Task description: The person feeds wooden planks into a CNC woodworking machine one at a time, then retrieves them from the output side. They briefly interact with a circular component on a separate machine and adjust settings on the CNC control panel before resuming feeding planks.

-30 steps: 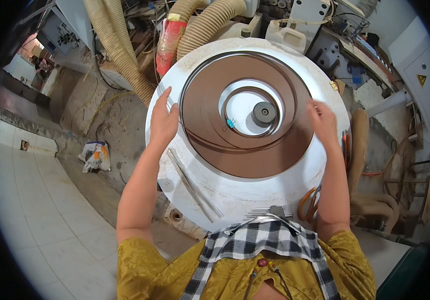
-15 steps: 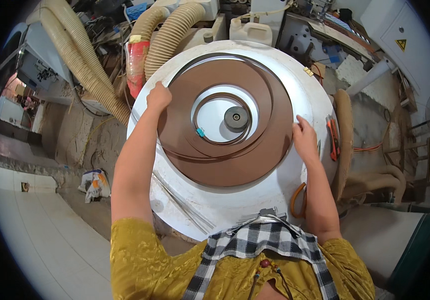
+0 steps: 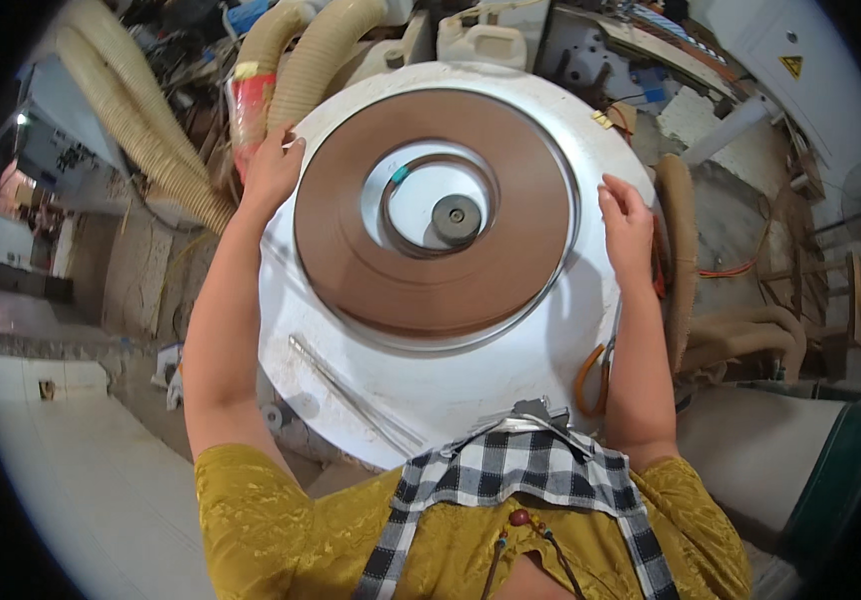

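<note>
A big flat coil of brown band (image 3: 511, 200), like edge banding, lies on a white round tabletop (image 3: 551, 350). Its surface is smeared by motion. Inside the coil is a smaller ring of the band with a teal piece of tape (image 3: 400, 174) at its upper left. Next to that tape sits a dark grey round hub (image 3: 457, 218). My left hand (image 3: 276, 168) is open just off the coil's left edge, thumb apart from the fingers. On the right, my right hand (image 3: 628, 228) is raised, open with slightly bent fingers, away from the coil.
Thin metallic strips (image 3: 346, 392) lie on the near left of the tabletop. Orange-handled scissors (image 3: 589, 385) rest at the near right, by my forearm. Ribbed hoses (image 3: 311, 65) and a white jug (image 3: 483, 45) stand behind. A brown padded edge (image 3: 678, 260) borders the right side.
The coil has turned clockwise, taking the teal tape from lower left to upper left; its loose layers now look more even. Both hands have moved away from its rim, and their fingers have opened.
</note>
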Demonstrator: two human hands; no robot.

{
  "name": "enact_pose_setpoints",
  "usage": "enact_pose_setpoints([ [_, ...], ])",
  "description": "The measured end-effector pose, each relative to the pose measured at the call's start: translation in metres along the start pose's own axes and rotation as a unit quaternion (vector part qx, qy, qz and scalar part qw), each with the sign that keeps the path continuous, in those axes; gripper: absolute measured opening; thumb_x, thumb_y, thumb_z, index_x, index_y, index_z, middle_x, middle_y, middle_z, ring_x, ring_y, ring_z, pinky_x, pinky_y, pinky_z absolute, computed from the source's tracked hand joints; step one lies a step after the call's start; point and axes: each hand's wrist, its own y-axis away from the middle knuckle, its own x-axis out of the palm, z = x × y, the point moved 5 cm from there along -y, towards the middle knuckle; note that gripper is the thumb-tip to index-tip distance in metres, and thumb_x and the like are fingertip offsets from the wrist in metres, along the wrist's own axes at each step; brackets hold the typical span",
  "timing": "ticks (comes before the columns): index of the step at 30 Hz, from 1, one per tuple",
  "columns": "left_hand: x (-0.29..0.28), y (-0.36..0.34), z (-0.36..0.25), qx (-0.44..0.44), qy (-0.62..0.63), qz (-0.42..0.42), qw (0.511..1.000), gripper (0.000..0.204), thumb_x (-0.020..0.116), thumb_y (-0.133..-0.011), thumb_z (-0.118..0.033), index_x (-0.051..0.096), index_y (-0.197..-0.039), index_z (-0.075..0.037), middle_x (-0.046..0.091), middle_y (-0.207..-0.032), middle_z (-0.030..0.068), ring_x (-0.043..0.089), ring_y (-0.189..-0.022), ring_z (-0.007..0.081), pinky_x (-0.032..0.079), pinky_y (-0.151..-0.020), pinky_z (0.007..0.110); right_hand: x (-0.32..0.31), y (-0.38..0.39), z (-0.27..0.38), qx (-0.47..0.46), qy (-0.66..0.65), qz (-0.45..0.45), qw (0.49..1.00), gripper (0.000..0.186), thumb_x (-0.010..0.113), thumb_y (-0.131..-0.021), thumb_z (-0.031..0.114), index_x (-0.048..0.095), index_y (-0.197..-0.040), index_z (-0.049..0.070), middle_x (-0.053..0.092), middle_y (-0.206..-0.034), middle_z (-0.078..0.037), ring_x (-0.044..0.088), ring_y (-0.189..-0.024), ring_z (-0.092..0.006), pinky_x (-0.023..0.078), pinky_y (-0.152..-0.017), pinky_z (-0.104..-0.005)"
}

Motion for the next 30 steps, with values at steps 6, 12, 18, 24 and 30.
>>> enact_pose_setpoints([
  [6, -0.012, 0.117, -0.035, 0.133, -0.014, 0.108, 0.985, 0.029, 0.054, -0.082, -0.013, 0.062, -0.108, -0.001, 0.061, -0.109, 0.0189, 0.057, -0.102, 0.0336, 0.044, -0.088, 0.038, 0.023, 0.029, 0.022, -0.174, 0.281, 0.178, 0.927, 0.024, 0.05, -0.083, 0.003, 0.061, -0.105, 0.003, 0.061, -0.1, -0.014, 0.054, -0.099, -0.0323, 0.044, -0.085, -0.0384],
  [12, -0.003, 0.11, 0.029, 0.082, -0.103, -0.003, 0.991, 0.039, 0.051, -0.086, -0.019, 0.051, -0.122, -0.003, 0.059, -0.113, 0.0198, 0.055, -0.106, 0.0367, 0.041, -0.093, 0.042, 0.026, -0.018, -0.012, -0.131, 0.24, 0.085, 0.958, 0.037, 0.052, -0.083, 0.013, 0.053, -0.119, 0.003, 0.058, -0.11, -0.018, 0.054, -0.103, -0.0343, 0.042, -0.088, -0.0408],
  [18, 0.047, 0.029, 0.062, -0.138, -0.193, 0.091, 0.967, 0.049, 0.045, -0.089, -0.033, 0.045, -0.121, 0.004, 0.056, -0.115, 0.0279, 0.054, -0.107, 0.0412, 0.04, -0.093, 0.046, 0.046, -0.042, -0.06, 0.07, 0.167, 0.091, 0.979, 0.058, 0.056, -0.084, 0.027, 0.041, -0.131, -0.003, 0.06, -0.109, -0.02, 0.061, -0.093, -0.0315, 0.046, -0.084, -0.0381],
  [24, 0.061, -0.005, 0.056, -0.141, -0.119, 0.024, 0.983, 0.058, 0.046, -0.087, -0.037, 0.04, -0.129, 0.001, 0.054, -0.119, 0.0272, 0.052, -0.113, 0.0398, 0.038, -0.096, 0.045, 0.038, -0.008, -0.057, 0.2, -0.028, 0.112, 0.973, 0.057, 0.055, -0.088, 0.023, 0.036, -0.134, -0.005, 0.061, -0.101, -0.013, 0.058, -0.075, -0.0152, 0.048, -0.067, -0.0266],
  [30, 0.066, -0.001, 0.025, -0.027, -0.043, 0.036, 0.998, 0.059, 0.051, -0.084, -0.031, 0.039, -0.135, -0.004, 0.048, -0.13, 0.0212, 0.045, -0.121, 0.0363, 0.035, -0.101, 0.041, 0.001, 0.04, -0.023, 0.029, 0.177, 0.12, 0.976, 0.038, 0.056, -0.086, 0.017, 0.053, -0.12, 0.0, 0.062, -0.092, -0.015, 0.061, -0.075, -0.0251, 0.048, -0.071, -0.0349],
])
